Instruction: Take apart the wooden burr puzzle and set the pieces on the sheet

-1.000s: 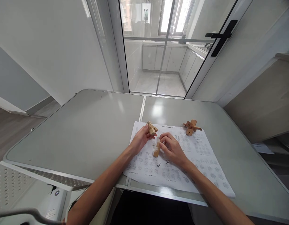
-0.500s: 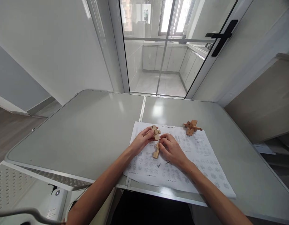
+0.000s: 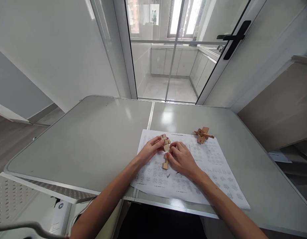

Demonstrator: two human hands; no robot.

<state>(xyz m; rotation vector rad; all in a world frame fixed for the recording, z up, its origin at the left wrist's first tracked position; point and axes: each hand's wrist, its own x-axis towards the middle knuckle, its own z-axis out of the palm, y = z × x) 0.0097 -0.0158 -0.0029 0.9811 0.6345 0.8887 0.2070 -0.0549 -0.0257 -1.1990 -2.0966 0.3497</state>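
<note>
Nearest, at lower centre, a printed sheet (image 3: 213, 172) lies on the grey table (image 3: 88, 142). Over it, the right hand (image 3: 182, 160) pinches a notched wooden stick (image 3: 165, 162). The left hand (image 3: 148, 151) pinches numbered wooden blocks (image 3: 165, 141) just above, seemingly touching the stick. Farther right sits another wooden puzzle (image 3: 202, 135).

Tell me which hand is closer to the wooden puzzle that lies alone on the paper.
The right. The right hand, pinching a wooden stick, is left of the wooden puzzle, not touching it; the left hand, gripping numbered blocks, is farther left.
</note>
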